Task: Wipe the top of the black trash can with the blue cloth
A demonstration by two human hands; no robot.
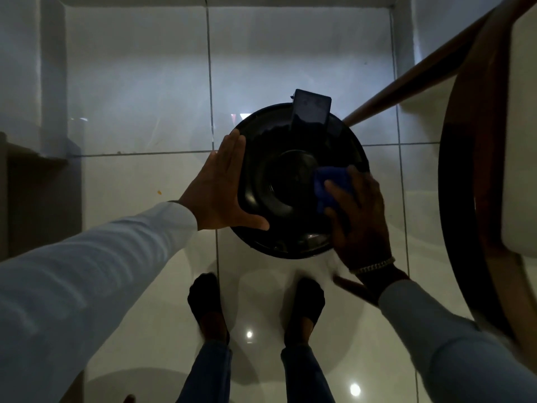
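The round black trash can [279, 216] stands on the tiled floor just ahead of my feet, seen from straight above, with a raised flap at its far rim. My left hand [223, 187] lies flat and spread against the can's left edge, fingers pointing away from me, holding nothing. My right hand [360, 216] presses the blue cloth [334, 184] onto the right side of the lid, fingers curled over the cloth. Part of the cloth is hidden under my palm.
A round wooden table [470, 181] with a slanting leg [412, 80] crowds the right side, close to the can. White walls and a dark ledge [35, 170] close in the left. My two feet [255, 303] stand on glossy white tiles just behind the can.
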